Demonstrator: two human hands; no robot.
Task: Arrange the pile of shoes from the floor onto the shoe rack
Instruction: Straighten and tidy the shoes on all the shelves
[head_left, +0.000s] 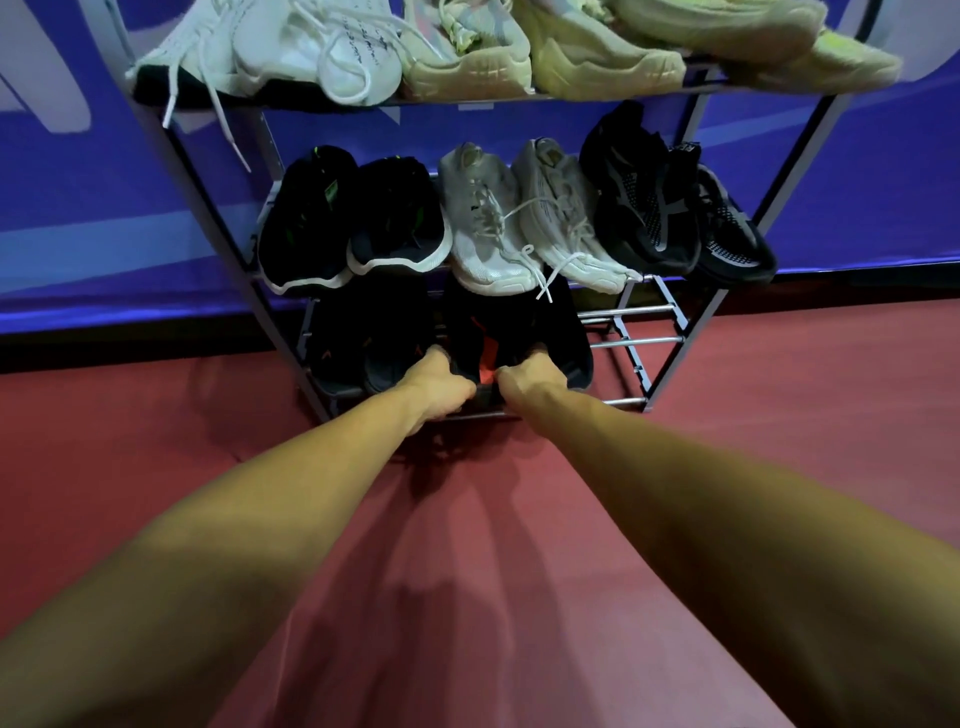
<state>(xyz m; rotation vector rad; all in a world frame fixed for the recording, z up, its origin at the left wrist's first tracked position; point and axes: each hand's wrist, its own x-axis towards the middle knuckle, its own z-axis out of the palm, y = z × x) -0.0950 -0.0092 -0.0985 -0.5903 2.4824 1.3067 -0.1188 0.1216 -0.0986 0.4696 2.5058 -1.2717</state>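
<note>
Head view: left hand (440, 382) and right hand (531, 381) grip one black shoe (467, 332).

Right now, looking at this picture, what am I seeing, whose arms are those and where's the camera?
This is one view from a camera worn on a person's head, looking down. The two bare arms are that person's. The left hand and right hand both grip a black shoe with a red patch on the bottom shelf of a shoe rack. More dark shoes sit beside it. Above, a grey pair sits between black pairs, with pale shoes on top.
</note>
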